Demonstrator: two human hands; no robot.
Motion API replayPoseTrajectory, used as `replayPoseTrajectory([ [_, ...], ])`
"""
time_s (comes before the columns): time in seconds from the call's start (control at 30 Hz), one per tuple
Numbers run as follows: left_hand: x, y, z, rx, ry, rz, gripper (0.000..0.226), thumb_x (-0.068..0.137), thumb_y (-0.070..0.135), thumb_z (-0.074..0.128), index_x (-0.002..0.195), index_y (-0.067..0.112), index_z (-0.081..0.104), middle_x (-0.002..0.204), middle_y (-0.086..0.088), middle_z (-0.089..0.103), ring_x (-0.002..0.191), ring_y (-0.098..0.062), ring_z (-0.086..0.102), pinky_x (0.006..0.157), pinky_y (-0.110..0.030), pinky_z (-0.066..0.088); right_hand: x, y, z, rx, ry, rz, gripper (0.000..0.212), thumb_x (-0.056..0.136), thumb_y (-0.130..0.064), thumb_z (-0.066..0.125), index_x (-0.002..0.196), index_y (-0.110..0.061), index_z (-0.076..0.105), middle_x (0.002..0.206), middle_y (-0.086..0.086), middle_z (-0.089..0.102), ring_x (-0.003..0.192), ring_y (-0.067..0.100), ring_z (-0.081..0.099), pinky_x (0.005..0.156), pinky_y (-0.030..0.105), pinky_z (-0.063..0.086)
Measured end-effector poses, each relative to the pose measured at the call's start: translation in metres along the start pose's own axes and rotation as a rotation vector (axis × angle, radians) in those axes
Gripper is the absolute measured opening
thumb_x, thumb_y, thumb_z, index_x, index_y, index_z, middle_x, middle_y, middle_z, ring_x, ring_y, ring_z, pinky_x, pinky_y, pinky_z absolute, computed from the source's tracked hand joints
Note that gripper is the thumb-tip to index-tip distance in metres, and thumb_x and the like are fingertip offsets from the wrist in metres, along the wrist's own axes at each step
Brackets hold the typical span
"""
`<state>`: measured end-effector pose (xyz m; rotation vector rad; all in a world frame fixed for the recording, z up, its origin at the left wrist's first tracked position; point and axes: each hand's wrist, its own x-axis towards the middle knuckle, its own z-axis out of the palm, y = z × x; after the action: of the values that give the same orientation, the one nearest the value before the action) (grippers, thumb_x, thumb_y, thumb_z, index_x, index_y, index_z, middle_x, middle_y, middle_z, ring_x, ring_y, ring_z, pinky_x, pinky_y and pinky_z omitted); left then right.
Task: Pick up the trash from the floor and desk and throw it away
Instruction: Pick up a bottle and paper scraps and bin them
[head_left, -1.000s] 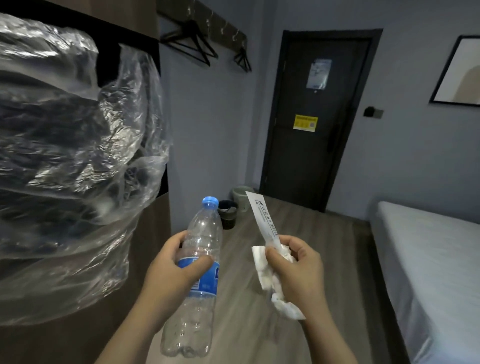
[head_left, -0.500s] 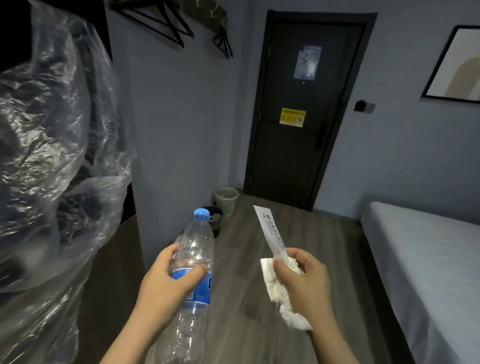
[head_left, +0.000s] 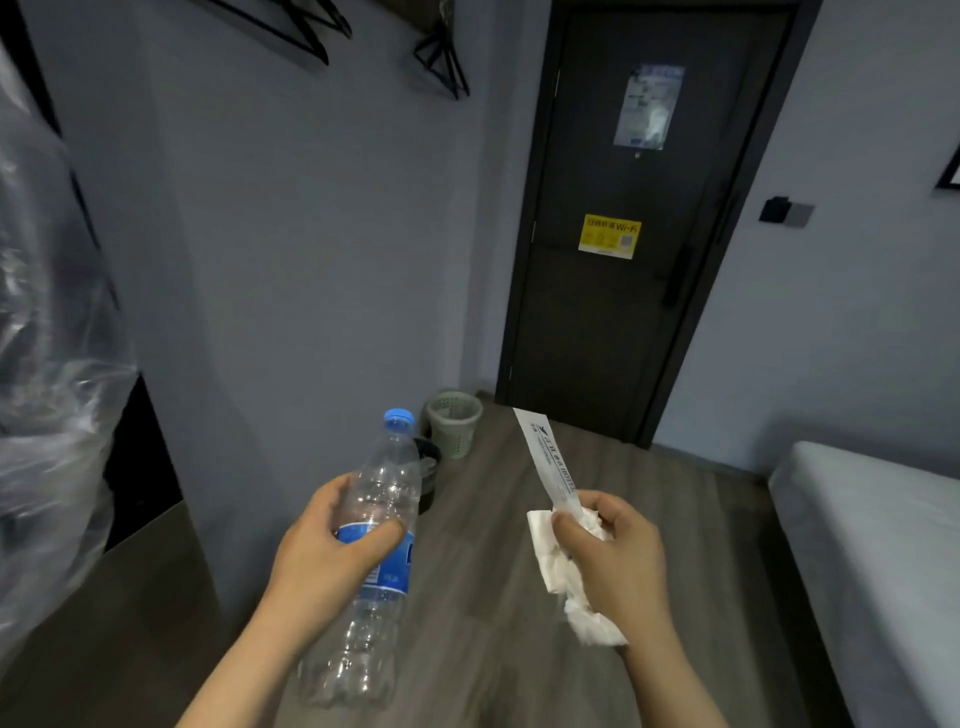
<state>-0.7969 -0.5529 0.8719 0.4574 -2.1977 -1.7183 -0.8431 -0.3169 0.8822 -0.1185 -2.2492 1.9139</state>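
In the head view, your left grip (head_left: 332, 545) is wrapping the plastic bottle (head_left: 387, 483) at its label; your right grip (head_left: 618, 561) is pinching crumpled tissue (head_left: 550, 569) and a paper strip (head_left: 545, 457). The green bin (head_left: 453, 423) is standing ahead by the door (head_left: 623, 322): release only over its mouth.

Hotel room: bed (head_left: 878, 545), Wi-Fi sticker (head_left: 609, 236) (yellow) on door (head_left: 613, 312).

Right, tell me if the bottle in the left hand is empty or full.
Empty, it seems: the bottle is see-through throughout with no water line, blue cap on; the left hand grips it at the label.
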Motion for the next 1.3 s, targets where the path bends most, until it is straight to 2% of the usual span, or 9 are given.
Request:
replayPoseTrajectory([
  [0.17, 0.069, -0.003, 0.049, -0.036, -0.043, -0.049, 0.045, 0.054, 0.042, 0.072, 0.093, 0.050, 0.052, 0.081, 0.034, 0.066, 0.070, 0.014, 0.062, 0.059, -0.011, 0.040, 0.078, 0.019, 0.002, -0.026, 0.004, 0.023, 0.020, 0.074, -0.015, 0.069, 0.075, -0.035, 0.071, 0.074, -0.008, 0.071, 0.069, 0.009, 0.068, 0.068, 0.034, 0.056],
  [0.3, 0.137, -0.004, 0.086, -0.062, -0.080, -0.050, 0.044, 0.067, 0.030, 0.076, 0.098, 0.049, 0.052, 0.080, 0.031, 0.067, 0.068, 0.013, 0.063, 0.047, -0.004, 0.041, 0.151, 0.030, 0.014, -0.033, 0.015, 0.038, 0.017, 0.075, -0.015, 0.068, 0.076, -0.032, 0.071, 0.074, -0.007, 0.072, 0.069, 0.012, 0.069, 0.069, 0.038, 0.058],
  [0.43, 0.210, -0.010, 0.122, -0.083, -0.111, -0.066, 0.045, 0.058, 0.038, 0.069, 0.100, 0.047, 0.056, 0.085, 0.021, 0.071, 0.069, 0.002, 0.067, 0.056, -0.015, 0.043, 0.227, 0.041, 0.035, -0.081, 0.001, 0.010, 0.011, 0.078, -0.015, 0.067, 0.077, -0.025, 0.072, 0.074, -0.007, 0.073, 0.068, 0.011, 0.069, 0.066, 0.037, 0.058],
  [0.57, 0.294, -0.012, 0.149, -0.137, -0.094, -0.094, 0.049, 0.054, 0.034, 0.067, 0.102, 0.041, 0.060, 0.083, 0.011, 0.073, 0.068, -0.008, 0.070, 0.060, -0.023, 0.049, 0.310, 0.047, 0.062, -0.138, -0.018, 0.014, 0.012, 0.079, -0.014, 0.068, 0.075, -0.023, 0.071, 0.070, -0.012, 0.071, 0.063, 0.003, 0.067, 0.052, 0.016, 0.048],
  [0.7, 0.374, -0.004, 0.169, -0.165, -0.072, -0.094, 0.045, 0.056, 0.031, 0.073, 0.096, 0.046, 0.060, 0.082, 0.015, 0.072, 0.065, -0.001, 0.068, 0.045, -0.010, 0.045, 0.388, 0.041, 0.090, -0.199, -0.050, 0.003, 0.012, 0.079, -0.013, 0.069, 0.077, -0.024, 0.070, 0.069, -0.018, 0.070, 0.061, 0.000, 0.065, 0.045, 0.010, 0.044],
  [0.87, 0.453, -0.010, 0.198, -0.105, -0.039, -0.108, 0.045, 0.047, 0.046, 0.067, 0.087, 0.061, 0.055, 0.084, 0.023, 0.070, 0.070, 0.004, 0.066, 0.062, -0.022, 0.047, 0.474, 0.049, 0.118, -0.250, -0.104, -0.008, 0.014, 0.080, -0.013, 0.068, 0.080, -0.026, 0.070, 0.070, -0.022, 0.069, 0.063, -0.002, 0.064, 0.046, 0.009, 0.043],
  [1.03, 0.535, -0.025, 0.226, -0.054, 0.033, -0.140, 0.045, 0.060, 0.029, 0.077, 0.098, 0.042, 0.058, 0.084, 0.012, 0.072, 0.076, -0.002, 0.067, 0.062, -0.018, 0.045, 0.569, 0.074, 0.150, -0.271, -0.164, 0.018, 0.012, 0.080, -0.015, 0.068, 0.085, -0.025, 0.072, 0.071, -0.009, 0.072, 0.064, 0.005, 0.067, 0.053, 0.020, 0.050],
  [1.13, 0.590, -0.035, 0.243, -0.013, 0.127, -0.145, 0.041, 0.073, 0.014, 0.077, 0.095, 0.041, 0.056, 0.077, 0.012, 0.069, 0.070, 0.001, 0.065, 0.051, -0.009, 0.043, 0.639, 0.090, 0.184, -0.265, -0.241, 0.022, 0.014, 0.079, -0.014, 0.067, 0.082, -0.026, 0.071, 0.075, -0.008, 0.073, 0.066, 0.002, 0.066, 0.052, 0.014, 0.046],
  [1.3, 0.661, -0.045, 0.262, 0.082, 0.230, -0.208, 0.049, 0.076, 0.017, 0.076, 0.112, 0.034, 0.048, 0.085, 0.012, 0.063, 0.068, 0.007, 0.062, 0.045, -0.007, 0.040, 0.747, 0.103, 0.240, -0.332, -0.424, 0.039, 0.018, 0.080, -0.014, 0.070, 0.073, -0.030, 0.067, 0.070, -0.011, 0.070, 0.064, 0.001, 0.065, 0.050, 0.012, 0.047],
])
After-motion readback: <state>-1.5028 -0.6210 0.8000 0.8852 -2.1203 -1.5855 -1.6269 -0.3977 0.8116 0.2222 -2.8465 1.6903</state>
